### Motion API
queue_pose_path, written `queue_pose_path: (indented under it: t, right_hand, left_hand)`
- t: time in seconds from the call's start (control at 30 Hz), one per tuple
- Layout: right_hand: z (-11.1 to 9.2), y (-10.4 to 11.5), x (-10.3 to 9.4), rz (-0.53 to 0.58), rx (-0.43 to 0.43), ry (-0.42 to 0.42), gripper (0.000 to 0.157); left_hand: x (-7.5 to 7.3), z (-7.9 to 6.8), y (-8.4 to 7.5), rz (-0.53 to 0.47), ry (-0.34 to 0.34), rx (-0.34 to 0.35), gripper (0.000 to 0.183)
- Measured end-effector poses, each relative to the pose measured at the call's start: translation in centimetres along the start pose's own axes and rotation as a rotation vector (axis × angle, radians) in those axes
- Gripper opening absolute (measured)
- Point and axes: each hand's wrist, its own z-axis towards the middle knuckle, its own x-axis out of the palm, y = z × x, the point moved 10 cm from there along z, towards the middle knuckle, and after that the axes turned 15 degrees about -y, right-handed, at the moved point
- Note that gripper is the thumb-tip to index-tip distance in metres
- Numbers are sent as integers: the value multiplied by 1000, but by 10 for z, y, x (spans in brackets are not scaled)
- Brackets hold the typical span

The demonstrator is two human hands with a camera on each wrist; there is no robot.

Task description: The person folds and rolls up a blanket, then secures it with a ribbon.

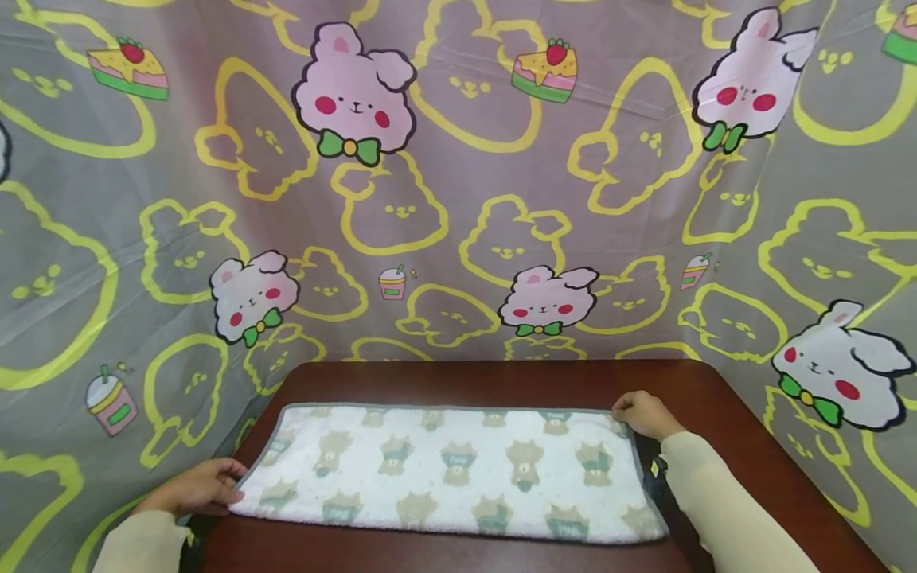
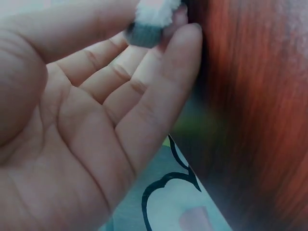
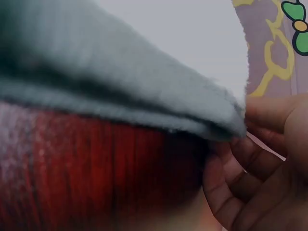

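Note:
A white towel [image 1: 458, 469] with beige and green bears and a grey border lies across the table, longer from side to side than front to back. At its near left corner, my left hand [image 1: 204, 485] pinches the edge. The left wrist view shows the grey-edged corner [image 2: 146, 33] between thumb and fingers, with the palm [image 2: 67, 139] facing the camera. My right hand [image 1: 645, 414] pinches the far right corner. In the right wrist view the towel's grey border [image 3: 144, 82] shows two layers, one above the other, meeting at the fingertips [image 3: 240, 144].
The dark reddish-brown table [image 1: 501, 382] has rounded far corners. Behind it and along both sides hangs a grey-mauve curtain [image 1: 458, 183] printed with white bunny heads and yellow outlines. The left wrist view shows the table's edge beside the hand.

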Motion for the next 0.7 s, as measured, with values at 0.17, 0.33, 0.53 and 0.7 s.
queue_pose_path:
  t: [0.17,0.33,0.53,0.7]
  right_hand:
    - [2,4,4,1,-43,2,18]
    - [7,10,13,-11,-88,40,16]
    - [12,12,19,-52,-97,62,8]
    - [11,12,23,-50,-82,69,5]
  left_hand:
    - [1,-7,-1,2,-47,-6,30]
    - [4,-16,5,-49,-31,-34,25]
    - [5,-17,9,-81,-15,-5,22]
    - [0,-15,10,-76,-40,15,21]
